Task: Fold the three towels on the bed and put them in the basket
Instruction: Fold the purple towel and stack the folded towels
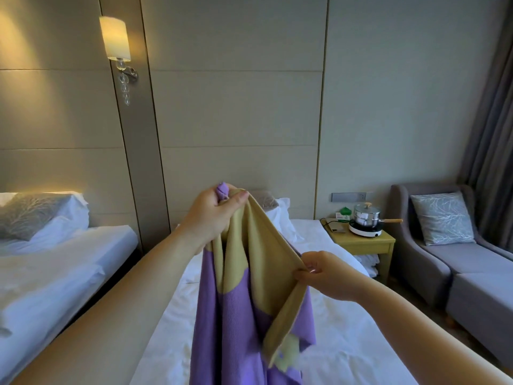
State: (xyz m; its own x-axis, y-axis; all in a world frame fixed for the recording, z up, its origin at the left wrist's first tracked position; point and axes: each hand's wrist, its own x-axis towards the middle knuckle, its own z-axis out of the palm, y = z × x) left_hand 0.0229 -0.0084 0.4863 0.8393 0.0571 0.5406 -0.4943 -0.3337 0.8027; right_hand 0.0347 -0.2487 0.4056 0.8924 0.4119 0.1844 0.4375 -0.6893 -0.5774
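Over the bed (347,315): towel (238,315), purple with a yellow border and patches, held in the air; its lower part hangs out of view below the frame.
Left hand (213,218): raised, fist clenched round a bunched top corner.
Right hand (324,273): lower and to the right, thumb and fingers pinching the yellow edge, which runs taut between the two hands.
Handling: looks soft, light and limp. Likely to sag and crease wherever unsupported; nothing to break. Best taken at two corners of one edge so it hangs flat before folding.
Bed: white sheet, rumpled, directly beneath the towel.
Basket, other towels: not in view.
Surroundings: second bed (55,262) left; small worktop (361,243) right with a pot (366,215) on a hotplate (365,230); grey sofa (472,259) beyond; wall lamp (115,37) lit.
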